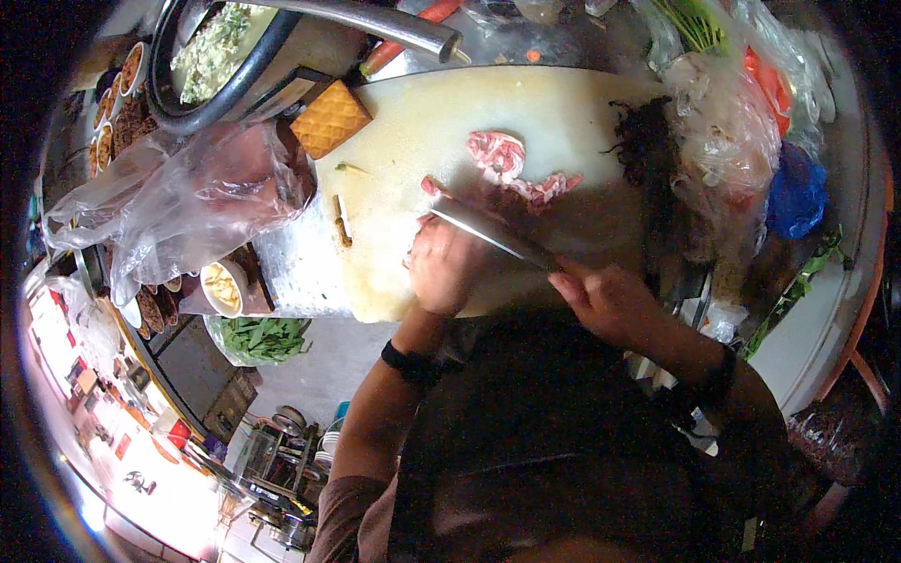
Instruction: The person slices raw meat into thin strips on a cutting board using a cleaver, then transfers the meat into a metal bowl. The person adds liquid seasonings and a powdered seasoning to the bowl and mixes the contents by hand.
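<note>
My right hand [598, 299] grips the handle of a wide-bladed kitchen knife [486, 229] above a pale cutting board [394, 141]. My left hand [448, 264] lies over raw meat [424, 219] just below the blade, fingers bent; most of that piece is hidden under it. A small bit of meat [430, 186] sits beyond the blade's tip. Farther up the board are sliced raw meat [497, 153] in a curled pile and a strip of more slices [552, 188] trailing right. A short, thin object [342, 221], perhaps a small knife, rests at the board's left.
A clear plastic bag [232, 186] with meat lies left, beside a patterned yellow-brown block [331, 119]. Nearby are a white bowl of pale slices [223, 290], bagged green leaves [260, 339] and a black-rimmed container [158, 91]. Dark stringy food [642, 137] and plastic bags [725, 134] stand right.
</note>
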Demonstrator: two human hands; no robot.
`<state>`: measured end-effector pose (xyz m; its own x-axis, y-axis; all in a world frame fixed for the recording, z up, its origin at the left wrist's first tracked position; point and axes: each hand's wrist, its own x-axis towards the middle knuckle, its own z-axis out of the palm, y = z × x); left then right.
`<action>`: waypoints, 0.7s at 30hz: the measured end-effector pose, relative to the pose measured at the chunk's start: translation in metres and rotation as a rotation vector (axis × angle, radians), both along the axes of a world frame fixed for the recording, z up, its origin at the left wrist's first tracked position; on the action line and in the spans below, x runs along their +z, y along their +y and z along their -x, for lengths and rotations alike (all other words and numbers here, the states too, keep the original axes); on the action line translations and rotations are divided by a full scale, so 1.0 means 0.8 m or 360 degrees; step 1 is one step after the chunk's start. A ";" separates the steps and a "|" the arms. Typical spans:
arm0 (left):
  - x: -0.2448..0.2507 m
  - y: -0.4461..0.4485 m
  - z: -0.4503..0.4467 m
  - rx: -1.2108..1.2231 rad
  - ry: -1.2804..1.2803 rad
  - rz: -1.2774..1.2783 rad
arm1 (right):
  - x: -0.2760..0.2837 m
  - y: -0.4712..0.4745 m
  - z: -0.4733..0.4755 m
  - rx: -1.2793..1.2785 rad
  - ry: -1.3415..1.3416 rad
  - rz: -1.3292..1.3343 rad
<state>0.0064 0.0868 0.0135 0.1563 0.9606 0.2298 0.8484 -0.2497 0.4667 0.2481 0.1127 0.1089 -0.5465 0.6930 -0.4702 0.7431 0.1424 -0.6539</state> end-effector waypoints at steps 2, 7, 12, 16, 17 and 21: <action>0.000 0.000 0.002 -0.0086 -0.0014 0.0080 | -0.014 0.016 0.027 -0.0001 -0.0025 0.0011; -0.005 -0.009 0.007 -0.0031 -0.0090 0.0129 | -0.056 0.054 0.115 -0.0032 0.0315 -0.0259; -0.006 -0.008 -0.001 0.0055 0.0123 -0.0084 | -0.069 0.030 0.051 -0.0149 0.0494 -0.0053; -0.004 -0.002 -0.005 -0.0003 0.0164 -0.0156 | -0.003 0.022 -0.044 -0.0339 -0.0143 0.0358; -0.006 -0.005 -0.004 0.0001 0.0136 -0.0173 | 0.021 0.028 -0.042 -0.0356 -0.0118 0.0389; -0.009 -0.014 0.000 0.0020 0.0178 -0.0095 | 0.036 0.012 -0.010 0.0002 -0.0229 0.0284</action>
